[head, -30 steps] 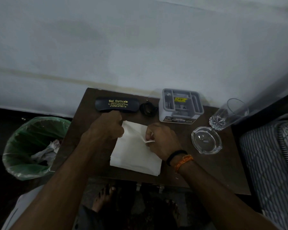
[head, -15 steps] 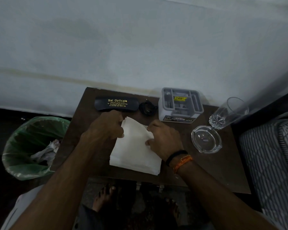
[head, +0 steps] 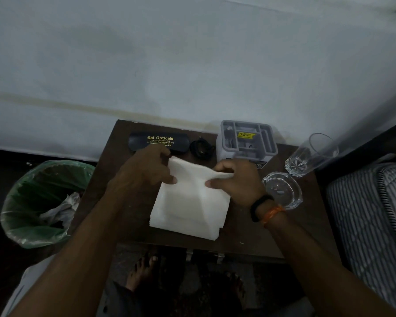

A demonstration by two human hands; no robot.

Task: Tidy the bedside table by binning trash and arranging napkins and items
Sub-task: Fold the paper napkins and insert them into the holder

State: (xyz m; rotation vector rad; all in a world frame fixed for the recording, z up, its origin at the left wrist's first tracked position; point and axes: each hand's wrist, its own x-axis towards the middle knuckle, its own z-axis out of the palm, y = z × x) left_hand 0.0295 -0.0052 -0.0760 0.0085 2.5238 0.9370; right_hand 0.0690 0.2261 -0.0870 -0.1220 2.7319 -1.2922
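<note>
the white napkins [head: 190, 202] lie on the table [head: 249, 229]. the left hand [head: 146, 172] pinches their far left corner; the right hand [head: 236, 181] pinches the far right edge.

One head camera looks steeply down from close above the bedside table [head: 249, 227]. It faces the wall [head: 192, 65] at 12 o'clock; the bin [head: 21, 225] is at 9 o'clock.

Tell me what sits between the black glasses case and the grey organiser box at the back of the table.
In the head view, a small black coiled cord lies between the glasses case and the grey organiser box.
</note>
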